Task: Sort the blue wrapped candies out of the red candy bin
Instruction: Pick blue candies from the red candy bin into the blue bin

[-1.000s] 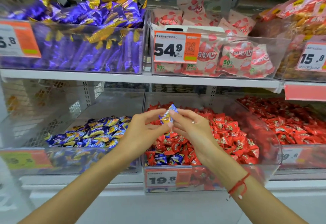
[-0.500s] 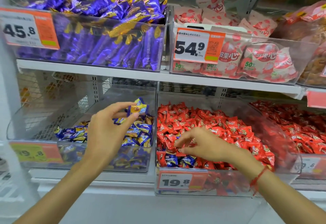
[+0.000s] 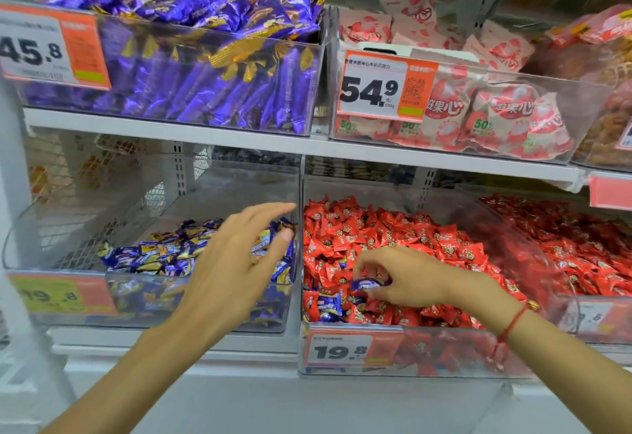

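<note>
White shop shelving [image 3: 239,141], clear bins [image 3: 205,320]

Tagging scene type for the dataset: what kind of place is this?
Most likely a shop's bulk candy aisle: clear bins on white shelves, printed price tags clipped to the bin fronts, and loose wrapped red candies piled inside.

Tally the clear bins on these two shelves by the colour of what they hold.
Purple bars bin: 1
Pink packets bin: 1
Brown snacks bin: 1
Blue candy bin: 1
Red candy bins: 2
Total: 6 bins
</note>
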Demonstrator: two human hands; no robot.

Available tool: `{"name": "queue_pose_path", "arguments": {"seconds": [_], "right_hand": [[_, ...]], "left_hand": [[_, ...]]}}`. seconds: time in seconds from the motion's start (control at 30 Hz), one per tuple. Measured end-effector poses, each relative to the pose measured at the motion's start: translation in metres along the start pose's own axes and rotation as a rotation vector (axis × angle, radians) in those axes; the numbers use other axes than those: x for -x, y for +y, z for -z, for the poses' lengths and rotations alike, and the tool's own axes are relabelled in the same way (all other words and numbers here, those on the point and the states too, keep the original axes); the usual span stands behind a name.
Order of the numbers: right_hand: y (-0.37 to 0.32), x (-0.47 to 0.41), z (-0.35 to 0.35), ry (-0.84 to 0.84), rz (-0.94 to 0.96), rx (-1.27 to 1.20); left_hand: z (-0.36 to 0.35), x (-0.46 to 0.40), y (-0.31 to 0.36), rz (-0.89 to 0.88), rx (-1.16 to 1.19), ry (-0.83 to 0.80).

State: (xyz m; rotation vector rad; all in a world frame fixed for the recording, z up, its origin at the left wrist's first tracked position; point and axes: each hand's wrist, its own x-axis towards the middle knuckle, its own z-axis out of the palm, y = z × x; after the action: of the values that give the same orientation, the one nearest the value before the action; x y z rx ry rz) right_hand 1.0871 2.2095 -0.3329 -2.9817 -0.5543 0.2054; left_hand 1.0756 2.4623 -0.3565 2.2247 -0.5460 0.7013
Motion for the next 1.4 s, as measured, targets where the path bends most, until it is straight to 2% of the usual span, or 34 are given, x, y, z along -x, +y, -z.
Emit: {"name": "queue_pose_path", "arguments": {"seconds": [0.1,0.17,0.33,0.43,0.53,0.7,0.77,0.87,1.0,1.07,1.13,1.23,1.33,1.4], "right_hand": [[-0.011,-0.005,-0.01,0.061,0.13,-0.043],[-0.022,-0.016,-0.023,0.055,0.172,0.028],[-0.041,-0.047,-0.04,0.112,0.099,0.342],[-0.042,-0.051,-0.04,0.123,0.081,0.397],[-0.025,-0.036,-0.038,0.095,0.07,0.187],[-0.001,0.006,-0.012,0.176,0.004,-0.538],[-0.003,0.019,-0.001,0.135,-0.011,-0.762],[-0.009,0.023,0.005,0.023,-0.034,-0.77],[-0.007,0.016,0.004,-0.02,-0.121,-0.356],[-0.005,0.018,0.008,-0.085,-0.198,-0.252],[-0.009,0.024,0.015,-0.063,-0.198,-0.43],[-0.021,0.029,0.022,0.045,-0.073,-0.946],[-0.037,0.028,0.022,0.072,0.087,-1.106],[-0.048,0.025,0.02,0.16,0.075,-1.173]], "left_hand": [[-0.01,0.005,0.007,-0.065,-0.06,-0.141],[-0.014,0.008,0.004,-0.074,-0.118,-0.159],[-0.017,0.01,0.0,-0.079,-0.118,-0.163],[-0.017,0.012,-0.001,-0.066,-0.094,-0.177],[-0.016,0.014,0.001,-0.057,-0.071,-0.168],[-0.02,0.011,0.008,-0.067,-0.064,-0.108],[-0.023,0.01,0.013,-0.089,-0.086,-0.072],[-0.027,0.008,0.021,-0.105,-0.105,-0.044],[-0.034,0.008,0.026,-0.138,-0.147,-0.064],[-0.036,0.008,0.027,-0.129,-0.145,-0.082],[-0.037,0.007,0.027,-0.121,-0.111,-0.098],[-0.035,0.005,0.033,-0.055,0.034,-0.081],[-0.031,0.002,0.043,0.099,0.288,-0.028],[-0.027,0.001,0.049,0.169,0.445,0.054]]}}
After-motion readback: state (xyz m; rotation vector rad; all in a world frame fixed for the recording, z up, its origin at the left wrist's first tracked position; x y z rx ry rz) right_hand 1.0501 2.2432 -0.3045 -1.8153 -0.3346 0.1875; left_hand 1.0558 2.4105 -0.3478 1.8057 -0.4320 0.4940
